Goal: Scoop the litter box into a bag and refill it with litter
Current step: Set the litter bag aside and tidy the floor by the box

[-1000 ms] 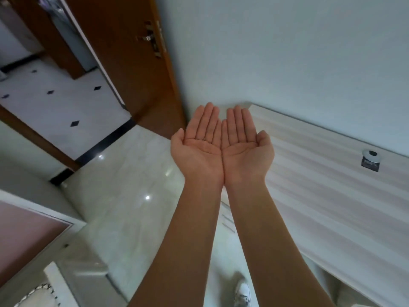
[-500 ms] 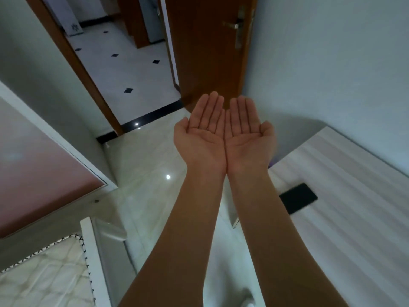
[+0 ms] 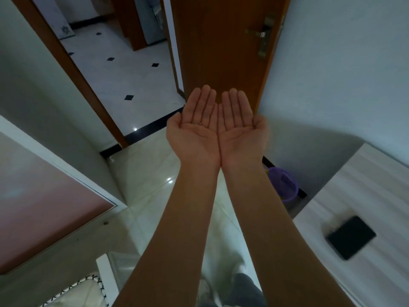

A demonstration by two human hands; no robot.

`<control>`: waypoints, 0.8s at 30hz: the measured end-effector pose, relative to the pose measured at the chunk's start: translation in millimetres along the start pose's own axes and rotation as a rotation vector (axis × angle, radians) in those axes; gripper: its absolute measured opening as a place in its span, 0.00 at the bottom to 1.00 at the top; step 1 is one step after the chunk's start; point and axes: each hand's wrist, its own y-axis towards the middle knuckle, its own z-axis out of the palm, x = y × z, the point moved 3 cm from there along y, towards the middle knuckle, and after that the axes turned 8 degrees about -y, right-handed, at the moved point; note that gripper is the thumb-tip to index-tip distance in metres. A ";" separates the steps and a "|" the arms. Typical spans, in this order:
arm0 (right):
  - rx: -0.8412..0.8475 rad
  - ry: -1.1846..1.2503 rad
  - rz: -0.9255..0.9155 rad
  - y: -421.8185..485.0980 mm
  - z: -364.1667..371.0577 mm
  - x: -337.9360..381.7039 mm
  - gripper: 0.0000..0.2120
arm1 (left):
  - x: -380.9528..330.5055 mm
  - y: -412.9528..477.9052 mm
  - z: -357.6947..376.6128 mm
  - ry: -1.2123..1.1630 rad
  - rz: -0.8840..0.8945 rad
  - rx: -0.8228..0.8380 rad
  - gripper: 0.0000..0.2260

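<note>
Two hands: left hand and right hand are touching, palms up.
Fingers: lying flat, wide, holding nothing.
Door: standing just beyond fingers.

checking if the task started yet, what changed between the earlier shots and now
Only the view swung left: the brown door and doorway now sit ahead, a purple basket has appeared by the wall, and the dark flat object on the striped top has come into view. Left hand and right hand stayed open, palms up, side by side, empty.
</note>
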 end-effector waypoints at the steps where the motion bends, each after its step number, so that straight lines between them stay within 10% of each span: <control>1: -0.001 -0.005 0.003 11.2 4.1 -5.7 0.26 | -3.9 12.9 0.1 -0.002 0.004 -0.003 0.24; 24: -0.017 0.047 -0.051 293.1 97.6 -32.0 0.26 | -4.8 301.1 67.9 0.058 -0.012 0.013 0.24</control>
